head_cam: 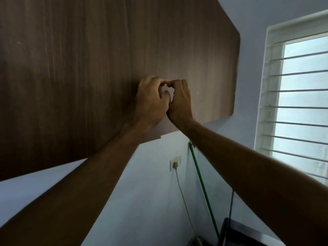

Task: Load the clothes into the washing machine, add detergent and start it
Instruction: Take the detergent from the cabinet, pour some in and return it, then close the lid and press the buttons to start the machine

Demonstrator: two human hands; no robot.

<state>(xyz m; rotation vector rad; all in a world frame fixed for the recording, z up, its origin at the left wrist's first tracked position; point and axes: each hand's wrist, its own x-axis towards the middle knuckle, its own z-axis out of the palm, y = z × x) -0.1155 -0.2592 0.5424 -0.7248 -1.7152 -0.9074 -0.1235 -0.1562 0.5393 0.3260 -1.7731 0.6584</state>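
Big brown wood-grain cabinet panel (pixel 88 77) fills everything above and to the left of the hands; both hands are raised against its lower front. Pale wall (pixel 150 192) below the hands. Barred window (pixel 298 96) well off to the right of the right hand.

Left hand (pixel 152 100) and right hand (pixel 181 102) touch each other, fingers curled, fingertips meeting over something small and whitish between them. Too small and hidden to say what it is; could be a knob or catch, cannot tell. Whether either hand really grips it: cannot tell.

Below the right hand: green stick (pixel 204 185) leaning down the wall, white socket (pixel 175 162) with a plug and thin cord (pixel 182 194) hanging, dark edge of some object (pixel 236 231) at the bottom.

Task things: no clothes, detergent or clearly identifiable washing machine in view. Progress, judged: nothing shows loading or dosing done; looks like a cupboard step, maybe fetching detergent. Loading, dosing and starting can't be confirmed.
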